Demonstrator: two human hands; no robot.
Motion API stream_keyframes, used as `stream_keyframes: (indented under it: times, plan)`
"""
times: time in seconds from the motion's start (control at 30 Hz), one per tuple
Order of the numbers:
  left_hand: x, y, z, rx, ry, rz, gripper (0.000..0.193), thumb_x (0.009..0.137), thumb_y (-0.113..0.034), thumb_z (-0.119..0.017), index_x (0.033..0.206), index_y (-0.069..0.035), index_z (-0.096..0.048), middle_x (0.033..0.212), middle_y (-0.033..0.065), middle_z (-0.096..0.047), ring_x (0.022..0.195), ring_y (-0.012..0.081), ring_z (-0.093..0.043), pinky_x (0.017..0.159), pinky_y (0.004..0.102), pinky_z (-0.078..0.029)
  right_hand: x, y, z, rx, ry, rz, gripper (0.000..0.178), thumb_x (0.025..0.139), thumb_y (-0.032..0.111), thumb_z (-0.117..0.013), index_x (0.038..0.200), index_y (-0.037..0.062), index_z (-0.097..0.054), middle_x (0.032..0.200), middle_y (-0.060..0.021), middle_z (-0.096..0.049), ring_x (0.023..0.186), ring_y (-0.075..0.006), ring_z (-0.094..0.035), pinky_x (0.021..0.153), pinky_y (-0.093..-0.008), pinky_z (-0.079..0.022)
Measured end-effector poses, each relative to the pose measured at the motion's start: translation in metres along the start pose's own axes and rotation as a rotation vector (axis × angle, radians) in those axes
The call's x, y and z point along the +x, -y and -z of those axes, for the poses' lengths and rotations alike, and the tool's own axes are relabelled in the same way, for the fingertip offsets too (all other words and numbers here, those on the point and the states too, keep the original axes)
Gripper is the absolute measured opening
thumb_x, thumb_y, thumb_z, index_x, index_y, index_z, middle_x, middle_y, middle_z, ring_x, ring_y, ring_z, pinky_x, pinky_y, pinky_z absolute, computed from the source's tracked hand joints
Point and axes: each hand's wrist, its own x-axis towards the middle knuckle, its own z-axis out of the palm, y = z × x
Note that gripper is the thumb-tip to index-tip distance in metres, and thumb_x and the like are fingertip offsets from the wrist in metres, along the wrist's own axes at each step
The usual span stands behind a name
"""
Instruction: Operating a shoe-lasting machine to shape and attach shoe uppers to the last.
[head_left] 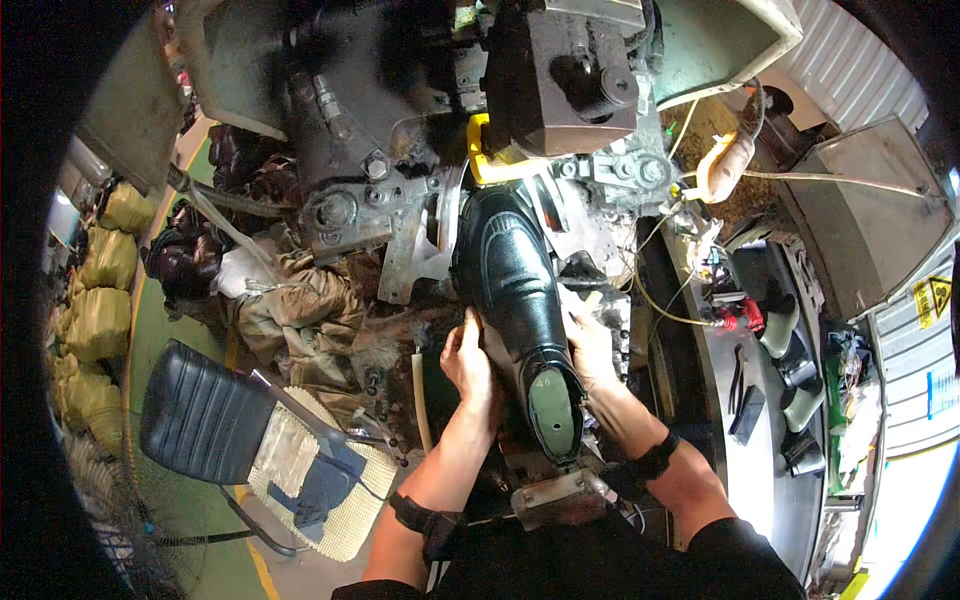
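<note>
A black leather shoe upper (512,275) is stretched over a green last (553,412), whose top shows through the ankle opening nearest me. Its toe points away from me, into the machine (560,95), just below a yellow bracket (485,160). Along the shoe's left side, my left hand (470,365) holds it with fingers bent; part of the palm is behind the shoe. My right hand (592,350) grips the opposite side near the heel, its fingertips partly hidden. Metal jaw plates (425,235) stand on both sides of the toe.
At the left is a black padded chair (205,410) with brown cloth (295,310) heaped beyond it. On the right, a bench (735,430) bears black and grey shoe parts (798,360). A cable with a yellow-orange handle (722,168) hangs at the upper right.
</note>
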Motion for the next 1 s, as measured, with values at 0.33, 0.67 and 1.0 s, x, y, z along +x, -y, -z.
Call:
stream_keyframes:
  times: [0.33, 0.67, 1.0]
  plan:
    - [-0.008, -0.014, -0.007, -0.069, 0.004, 0.0, 0.032, 0.092, -0.03, -0.07, 0.088, 0.001, -0.069, 0.086, 0.0053, -0.067, 0.075, 0.0141, -0.058, 0.07, 0.0275, -0.046, 0.007, -0.003, 0.003, 0.067, -0.058, -0.138, 0.042, 0.096, 0.012, -0.062, 0.136, 0.0026, -0.055, 0.146, -0.008, -0.045, 0.125, -0.0183, -0.048, 0.106, -0.0311, -0.04]
    - [0.016, 0.011, -0.005, 0.009, -0.027, -0.048, 0.033, 0.093, -0.034, -0.07, 0.083, -0.002, -0.07, 0.08, -0.002, -0.063, 0.073, 0.0078, -0.052, 0.068, 0.024, -0.042, 0.031, -0.025, 0.008, 0.076, -0.055, -0.024, 0.049, 0.094, 0.015, -0.067, 0.139, 0.0025, -0.051, 0.145, -0.0086, -0.047, 0.13, -0.0184, -0.044, 0.109, -0.0329, -0.038]
    - [-0.005, -0.008, -0.012, -0.097, -0.041, -0.005, 0.035, 0.093, -0.035, -0.07, 0.079, -0.003, -0.068, 0.078, -0.0009, -0.062, 0.072, 0.0087, -0.05, 0.067, 0.0245, -0.041, 0.028, -0.037, 0.019, 0.415, 0.117, -0.192, 0.038, 0.094, 0.012, -0.063, 0.131, 0.0035, -0.056, 0.121, -0.0017, -0.061, 0.109, -0.0141, -0.059, 0.097, -0.0291, -0.048]
